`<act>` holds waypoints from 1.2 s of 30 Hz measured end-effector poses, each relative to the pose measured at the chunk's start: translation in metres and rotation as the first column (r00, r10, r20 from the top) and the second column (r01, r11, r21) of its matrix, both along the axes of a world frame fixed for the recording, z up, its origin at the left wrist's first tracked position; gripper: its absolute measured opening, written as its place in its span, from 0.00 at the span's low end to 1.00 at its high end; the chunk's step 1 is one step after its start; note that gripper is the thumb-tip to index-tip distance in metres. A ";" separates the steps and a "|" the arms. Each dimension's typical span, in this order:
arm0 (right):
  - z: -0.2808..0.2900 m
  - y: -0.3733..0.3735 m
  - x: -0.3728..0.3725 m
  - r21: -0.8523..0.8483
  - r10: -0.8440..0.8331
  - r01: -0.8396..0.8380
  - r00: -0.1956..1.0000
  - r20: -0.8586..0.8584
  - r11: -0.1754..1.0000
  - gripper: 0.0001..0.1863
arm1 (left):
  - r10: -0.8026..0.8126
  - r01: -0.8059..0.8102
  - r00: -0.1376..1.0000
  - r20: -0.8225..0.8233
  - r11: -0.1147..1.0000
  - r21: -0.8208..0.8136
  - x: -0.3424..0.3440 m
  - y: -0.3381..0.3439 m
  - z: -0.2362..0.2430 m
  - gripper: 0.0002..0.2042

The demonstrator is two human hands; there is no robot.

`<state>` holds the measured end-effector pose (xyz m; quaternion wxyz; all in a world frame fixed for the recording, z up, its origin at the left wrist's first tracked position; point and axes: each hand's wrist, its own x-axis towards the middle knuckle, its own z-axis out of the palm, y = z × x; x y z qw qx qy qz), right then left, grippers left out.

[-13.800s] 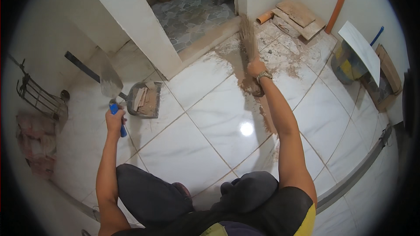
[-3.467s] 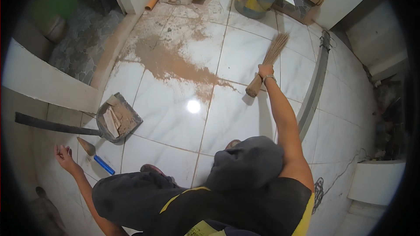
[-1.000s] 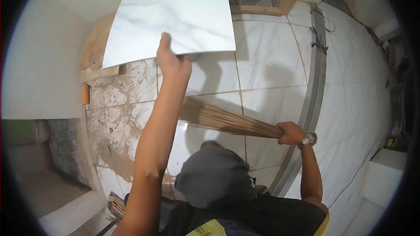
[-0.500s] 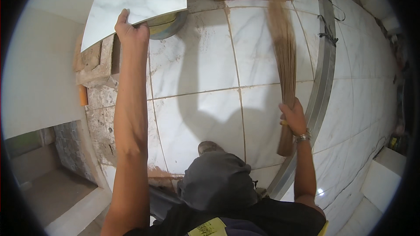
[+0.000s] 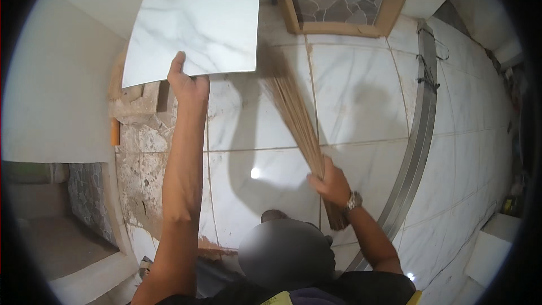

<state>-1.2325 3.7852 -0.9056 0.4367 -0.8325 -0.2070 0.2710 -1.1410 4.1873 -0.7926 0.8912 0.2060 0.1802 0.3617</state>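
Note:
My left hand (image 5: 188, 82) grips the near edge of a large white marble-patterned tile (image 5: 197, 20), its thumb lying on the glossy face. The tile is held up off the floor at the upper left. In my right hand (image 5: 331, 185) is a stick broom (image 5: 299, 124), the fingers wrapped round its lower part. Its bristle end slants up and left toward the tile's near right corner and is blurred. Whether the bristles touch the floor or the tile I cannot tell.
White floor tiles (image 5: 361, 113) with dusty joints spread ahead. A long metal straightedge bar (image 5: 415, 135) lies to the right. At the top stands a cardboard box (image 5: 339, 29) holding stone-patterned tiles. Rough, mortar-stained floor (image 5: 141, 175) and an orange pipe piece (image 5: 115, 132) are at left.
The broom has swung left from beside the metal bar toward the held tile, carried by my right hand. The view has shifted, so the tile and box sit lower, and the tile covers the bucket.

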 end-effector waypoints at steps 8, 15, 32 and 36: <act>-0.005 0.121 0.177 -0.331 0.070 0.064 0.923 0.378 0.941 0.28 | 0.067 -0.066 0.996 0.052 0.998 -0.025 0.018 0.013 0.003 0.17; -0.062 0.145 0.215 -0.578 0.291 -0.017 0.876 0.386 0.816 0.28 | 0.110 -0.105 0.992 0.060 0.991 -0.079 0.028 0.000 -0.008 0.16; -0.040 0.158 0.164 -0.496 0.076 0.071 0.960 0.271 0.865 0.42 | 0.112 -0.114 0.988 0.106 0.993 0.013 0.011 -0.010 -0.013 0.15; -0.081 0.153 0.164 -0.416 -0.153 0.206 0.976 0.157 0.886 0.41 | 0.134 -0.130 0.985 0.106 0.990 -0.047 0.020 -0.004 -0.021 0.16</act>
